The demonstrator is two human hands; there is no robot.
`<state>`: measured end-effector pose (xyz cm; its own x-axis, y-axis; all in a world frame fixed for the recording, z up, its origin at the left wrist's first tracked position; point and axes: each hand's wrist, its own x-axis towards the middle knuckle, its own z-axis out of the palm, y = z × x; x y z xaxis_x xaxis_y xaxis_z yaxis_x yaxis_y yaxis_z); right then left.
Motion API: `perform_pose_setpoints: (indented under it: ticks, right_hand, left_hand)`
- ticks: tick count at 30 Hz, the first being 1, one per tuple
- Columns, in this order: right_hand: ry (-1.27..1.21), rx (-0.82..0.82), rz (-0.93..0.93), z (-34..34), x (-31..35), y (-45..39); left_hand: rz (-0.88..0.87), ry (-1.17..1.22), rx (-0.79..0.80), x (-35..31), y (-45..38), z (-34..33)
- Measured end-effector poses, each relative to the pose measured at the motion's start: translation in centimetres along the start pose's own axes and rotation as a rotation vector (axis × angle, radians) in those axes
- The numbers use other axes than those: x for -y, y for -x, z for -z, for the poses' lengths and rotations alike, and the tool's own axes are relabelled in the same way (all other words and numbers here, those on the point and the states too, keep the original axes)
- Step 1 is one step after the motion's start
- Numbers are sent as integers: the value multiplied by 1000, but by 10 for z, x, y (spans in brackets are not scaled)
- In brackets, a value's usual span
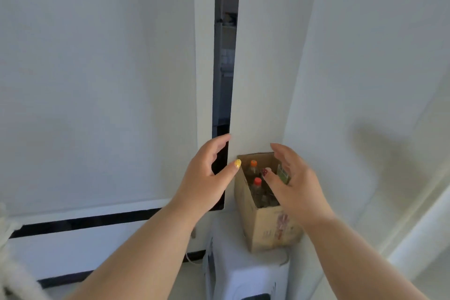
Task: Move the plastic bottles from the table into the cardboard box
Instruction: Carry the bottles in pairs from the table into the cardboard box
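Note:
An open brown cardboard box (266, 229) stands on a white appliance in a corner. Inside it are several clear plastic bottles; one has an orange cap (254, 163) and another a red cap (257, 181). A green-labelled item (283, 173) shows at the box's right side. My left hand (207, 175) hovers to the left of the box, fingers spread and empty. My right hand (295, 182) is over the box's right half, fingers apart, holding nothing and hiding part of the contents.
The white appliance (243, 273) under the box sits against white walls (97, 80). A dark narrow gap (225, 56) runs up between wall panels behind my left hand. A pale rail or ledge (418, 226) slants at the right.

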<state>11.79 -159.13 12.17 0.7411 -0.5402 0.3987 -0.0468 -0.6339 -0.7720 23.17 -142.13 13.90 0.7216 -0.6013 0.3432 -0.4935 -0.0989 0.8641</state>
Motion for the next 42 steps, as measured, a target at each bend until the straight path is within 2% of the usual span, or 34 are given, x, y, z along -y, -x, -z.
perform_pose_setpoints:
  ticks: [12,18,24,31,36,42]
  right_hand:
    - [-173,93,144,36,144,198]
    - [-197,133,220,31,213,287]
    - [-219,180,300,7,294,373]
    - [-269,158,344,-34,387,483]
    - [-403,176,313,-83,447,574]
    - [-472,292,317,-150,513,654]
  left_hand:
    - [-19,-35,-188,-105,241,84]
    - [-18,-49,-264,-146,347,132]
    - [-31,-44,-355,-176,450,196]
    - [-71,-66,-376,-196,580,284]
    - [-41,-91,-374,-200,684,352]
    - [31,-131,-492,-194,789,438]
